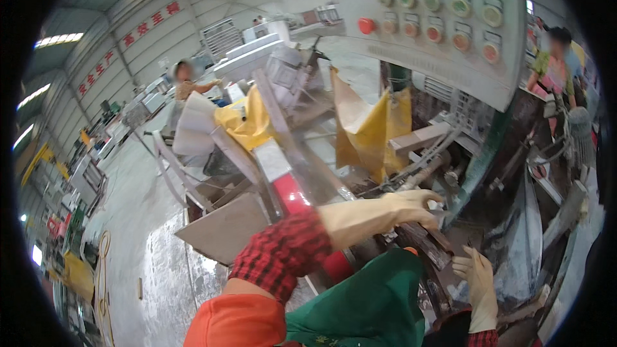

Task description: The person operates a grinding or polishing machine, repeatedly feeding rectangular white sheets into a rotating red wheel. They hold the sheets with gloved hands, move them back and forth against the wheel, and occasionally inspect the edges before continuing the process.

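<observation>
**Both gloved hands at the stone machine**

Right now both hands are down in the machine's works, below the grey control panel [443, 19] w/ its rows of green, red and orange buttons.

Left hand [411, 209], in a cream rubber glove w/ a red-and-black plaid sleeve behind it, reaches across to the right. Its fingers are curled down over a small pale fitting [436, 206] at the end of a dusty metal rod [421, 173]; it looks closed on it, but how firm the grip is can't be told.

Right hand [477, 276], same kind of glove, is lower and just right of the left, fingers spread and pointing up, holding nothing. It sits beside a dark rusty bar [427, 244]; can't tell if it touches.

A green apron [373, 302] fills the lower middle. A red cylinder [292, 196] lies just left of the left forearm. Yellow sheeting [379, 128] hangs over the machine behind. A grey slab [222, 228] leans at lower left over the wet floor [160, 270]. Other people stand far left and far right.
</observation>
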Motion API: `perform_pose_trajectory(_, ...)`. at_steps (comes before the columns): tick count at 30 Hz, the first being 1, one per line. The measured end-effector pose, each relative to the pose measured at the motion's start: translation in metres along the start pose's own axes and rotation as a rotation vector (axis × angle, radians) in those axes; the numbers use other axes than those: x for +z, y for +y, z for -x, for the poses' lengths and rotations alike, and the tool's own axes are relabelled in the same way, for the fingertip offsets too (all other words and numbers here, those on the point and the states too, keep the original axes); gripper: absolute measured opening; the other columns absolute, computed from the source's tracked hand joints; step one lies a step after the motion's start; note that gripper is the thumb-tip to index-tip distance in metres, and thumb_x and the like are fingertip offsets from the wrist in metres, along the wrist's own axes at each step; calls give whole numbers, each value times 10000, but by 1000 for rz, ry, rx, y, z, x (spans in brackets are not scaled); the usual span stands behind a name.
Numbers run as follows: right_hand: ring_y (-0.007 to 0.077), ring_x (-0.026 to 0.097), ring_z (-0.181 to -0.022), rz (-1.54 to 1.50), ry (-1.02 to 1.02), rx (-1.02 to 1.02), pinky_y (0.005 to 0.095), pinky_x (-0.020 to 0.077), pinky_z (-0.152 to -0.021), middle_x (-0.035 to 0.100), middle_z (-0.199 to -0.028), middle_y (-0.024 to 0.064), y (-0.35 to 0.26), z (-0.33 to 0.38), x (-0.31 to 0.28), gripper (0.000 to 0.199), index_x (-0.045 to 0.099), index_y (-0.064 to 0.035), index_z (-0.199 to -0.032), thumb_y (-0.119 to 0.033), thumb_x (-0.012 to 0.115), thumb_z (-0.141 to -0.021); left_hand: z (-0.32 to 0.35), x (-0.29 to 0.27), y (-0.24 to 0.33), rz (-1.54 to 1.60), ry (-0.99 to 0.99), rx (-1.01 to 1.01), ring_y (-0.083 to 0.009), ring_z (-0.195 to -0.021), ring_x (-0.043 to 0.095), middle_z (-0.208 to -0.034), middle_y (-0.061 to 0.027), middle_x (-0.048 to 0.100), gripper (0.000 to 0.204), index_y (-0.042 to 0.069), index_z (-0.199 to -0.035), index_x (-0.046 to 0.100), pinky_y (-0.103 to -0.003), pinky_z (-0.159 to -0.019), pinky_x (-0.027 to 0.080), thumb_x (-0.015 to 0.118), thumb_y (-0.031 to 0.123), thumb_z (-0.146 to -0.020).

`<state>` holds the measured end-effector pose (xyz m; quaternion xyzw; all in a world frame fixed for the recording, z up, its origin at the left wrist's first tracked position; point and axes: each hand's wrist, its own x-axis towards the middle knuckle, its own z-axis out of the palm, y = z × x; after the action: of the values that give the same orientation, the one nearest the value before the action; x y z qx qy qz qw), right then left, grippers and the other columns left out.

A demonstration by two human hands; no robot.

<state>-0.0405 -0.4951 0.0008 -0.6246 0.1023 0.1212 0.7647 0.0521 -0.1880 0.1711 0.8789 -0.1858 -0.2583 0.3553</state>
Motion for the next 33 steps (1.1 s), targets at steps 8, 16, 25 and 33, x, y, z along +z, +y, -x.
perform_pose_trajectory(8, 260, 629, -1189, -167, 205, -266, 411, 543, -1023, 614, -1335, 174, 26, -9, -15, 381, 533, 18, -1397, -165, 423, -1081, -131, 170, 45, -665, -115, 702, -342, -1388, 518, -1477, -161, 546, 826, 136, -1507, 487, -454, -1157, 423, 823, 354, -785)
perform_pose_trajectory(16, 253, 628, -1176, -577, 701, -265, 395, 521, -997, 652, -1311, 127, 52, -51, -74, 485, 516, 0, -1400, 95, 630, -938, -181, 124, 41, -358, -328, 605, -309, -1393, 506, -1502, -188, 526, 720, 99, -1529, 449, -398, -1133, 433, 765, 322, -921)
perform_pose_trajectory(25, 290, 572, -1226, -406, 859, -411, 410, 473, -1028, 595, -1357, 144, 73, -49, -87, 651, 430, -69, -1495, 101, 614, -894, -34, -33, -182, -366, 336, -53, -370, -1352, 540, -1441, -221, 587, 630, 37, -1441, 552, -424, -1129, 416, 673, 406, -945)
perform_pose_trajectory(33, 277, 625, -1141, -533, 1092, -589, 405, 579, -885, 599, -1329, 103, 30, 5, -136, 721, 421, -153, -1514, 157, 526, -872, 58, -31, -363, -720, 846, -437, -427, -1480, 357, -1635, -233, 344, 656, 145, -1550, 460, -524, -1188, 323, 582, 488, -1004)
